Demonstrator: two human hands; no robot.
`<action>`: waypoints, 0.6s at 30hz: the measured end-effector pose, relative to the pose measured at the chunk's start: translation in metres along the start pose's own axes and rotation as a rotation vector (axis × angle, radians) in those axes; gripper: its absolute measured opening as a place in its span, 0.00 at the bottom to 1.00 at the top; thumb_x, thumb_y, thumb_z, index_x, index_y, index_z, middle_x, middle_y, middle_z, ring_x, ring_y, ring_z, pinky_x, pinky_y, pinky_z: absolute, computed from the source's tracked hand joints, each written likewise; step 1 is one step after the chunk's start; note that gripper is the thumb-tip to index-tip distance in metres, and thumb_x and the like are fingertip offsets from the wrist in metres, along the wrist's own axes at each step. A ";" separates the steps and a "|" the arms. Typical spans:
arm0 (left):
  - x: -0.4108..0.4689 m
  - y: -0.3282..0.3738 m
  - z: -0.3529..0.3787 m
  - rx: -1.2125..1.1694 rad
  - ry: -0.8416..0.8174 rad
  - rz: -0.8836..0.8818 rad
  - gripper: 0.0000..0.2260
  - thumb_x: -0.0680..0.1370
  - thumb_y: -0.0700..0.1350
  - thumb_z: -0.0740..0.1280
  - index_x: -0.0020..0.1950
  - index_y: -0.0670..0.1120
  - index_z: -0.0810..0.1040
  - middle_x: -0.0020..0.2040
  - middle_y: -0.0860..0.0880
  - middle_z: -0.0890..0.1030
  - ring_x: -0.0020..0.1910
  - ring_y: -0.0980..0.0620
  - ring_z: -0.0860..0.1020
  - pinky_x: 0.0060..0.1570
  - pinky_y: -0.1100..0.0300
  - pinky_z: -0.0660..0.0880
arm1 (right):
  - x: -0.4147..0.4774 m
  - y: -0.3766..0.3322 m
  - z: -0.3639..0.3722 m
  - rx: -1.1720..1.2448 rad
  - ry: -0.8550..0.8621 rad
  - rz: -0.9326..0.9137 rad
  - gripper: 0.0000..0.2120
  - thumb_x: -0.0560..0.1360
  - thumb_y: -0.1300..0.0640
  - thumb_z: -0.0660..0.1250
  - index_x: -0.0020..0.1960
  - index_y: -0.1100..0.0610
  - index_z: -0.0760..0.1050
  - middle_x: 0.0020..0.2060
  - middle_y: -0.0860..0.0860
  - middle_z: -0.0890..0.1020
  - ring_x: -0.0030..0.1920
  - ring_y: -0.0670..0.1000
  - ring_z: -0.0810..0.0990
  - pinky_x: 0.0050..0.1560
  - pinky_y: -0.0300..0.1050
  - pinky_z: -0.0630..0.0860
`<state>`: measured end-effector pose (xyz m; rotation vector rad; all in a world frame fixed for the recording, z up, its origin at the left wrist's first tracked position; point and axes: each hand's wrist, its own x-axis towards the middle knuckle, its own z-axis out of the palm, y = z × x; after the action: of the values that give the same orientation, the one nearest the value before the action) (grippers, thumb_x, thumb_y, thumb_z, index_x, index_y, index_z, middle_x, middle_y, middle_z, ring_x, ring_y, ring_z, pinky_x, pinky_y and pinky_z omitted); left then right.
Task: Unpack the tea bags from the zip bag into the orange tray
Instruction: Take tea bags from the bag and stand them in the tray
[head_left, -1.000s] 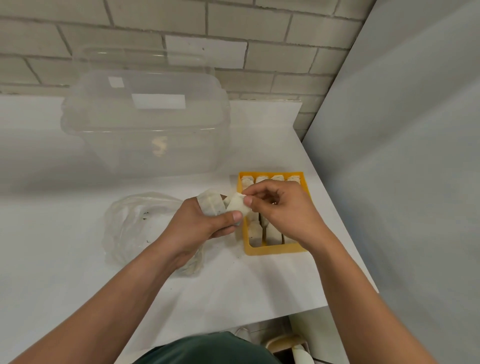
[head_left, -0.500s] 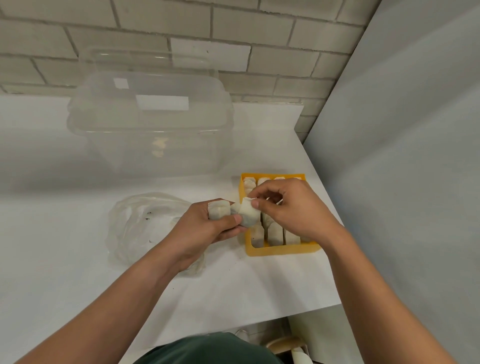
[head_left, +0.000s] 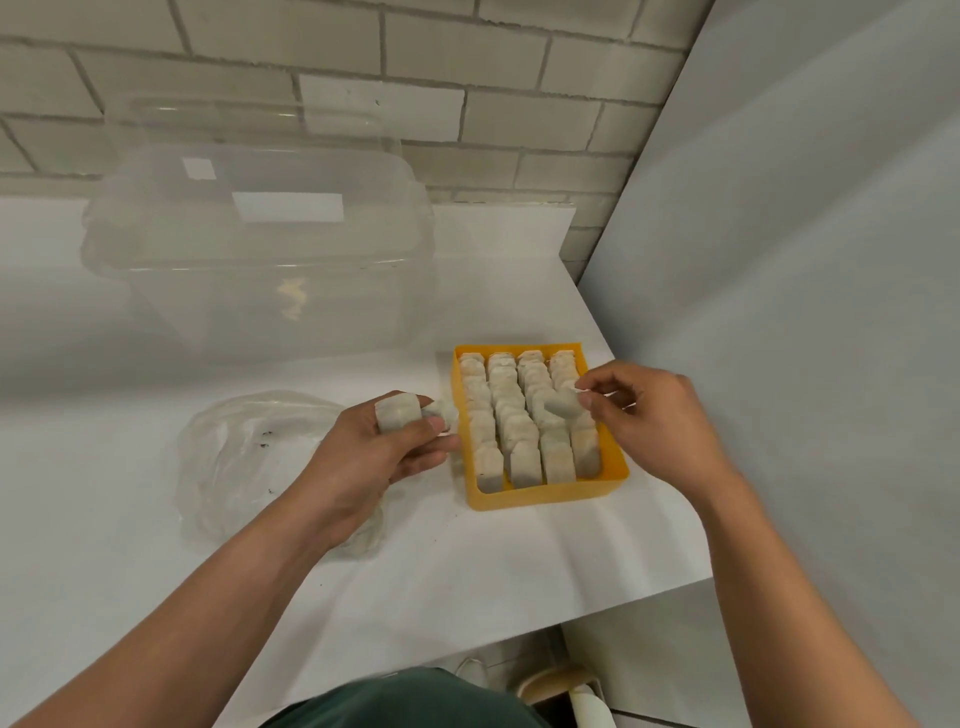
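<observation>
White table: tea bag in right grip over orange tray.

wear: dk green garment — btm edge | forearms bare

orange tray, off-white tea bags, clear zip bag, white table, pale grey brick wall.

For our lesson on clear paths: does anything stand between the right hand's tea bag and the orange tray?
Nothing visible. The right hand pinches the tea bag above the tray, over the rows already packed there. The left hand, holding more bags, is left of the tray.
</observation>
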<state>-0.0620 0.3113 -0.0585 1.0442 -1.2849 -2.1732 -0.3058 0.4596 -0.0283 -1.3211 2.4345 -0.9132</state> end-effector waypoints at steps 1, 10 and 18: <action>0.001 0.000 0.000 -0.005 0.006 0.005 0.09 0.80 0.36 0.71 0.59 0.36 0.80 0.54 0.38 0.86 0.53 0.43 0.87 0.49 0.60 0.84 | -0.001 0.009 -0.002 -0.073 -0.008 0.022 0.04 0.79 0.55 0.71 0.51 0.47 0.83 0.41 0.37 0.83 0.42 0.39 0.81 0.43 0.28 0.73; 0.004 -0.002 0.004 0.025 0.003 0.007 0.10 0.79 0.39 0.73 0.59 0.39 0.82 0.52 0.41 0.88 0.54 0.44 0.87 0.49 0.60 0.84 | 0.004 0.062 0.003 -0.368 -0.325 0.092 0.06 0.78 0.56 0.70 0.50 0.47 0.84 0.49 0.42 0.84 0.39 0.39 0.77 0.47 0.40 0.75; 0.005 0.000 0.000 0.021 0.011 0.001 0.09 0.79 0.38 0.72 0.59 0.38 0.82 0.52 0.41 0.88 0.54 0.45 0.87 0.50 0.61 0.84 | 0.011 0.075 0.026 -0.500 -0.243 0.073 0.06 0.79 0.52 0.70 0.53 0.48 0.86 0.45 0.44 0.71 0.47 0.50 0.77 0.46 0.47 0.77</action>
<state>-0.0654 0.3081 -0.0609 1.0622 -1.3062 -2.1550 -0.3505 0.4697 -0.0939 -1.3761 2.5802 -0.1062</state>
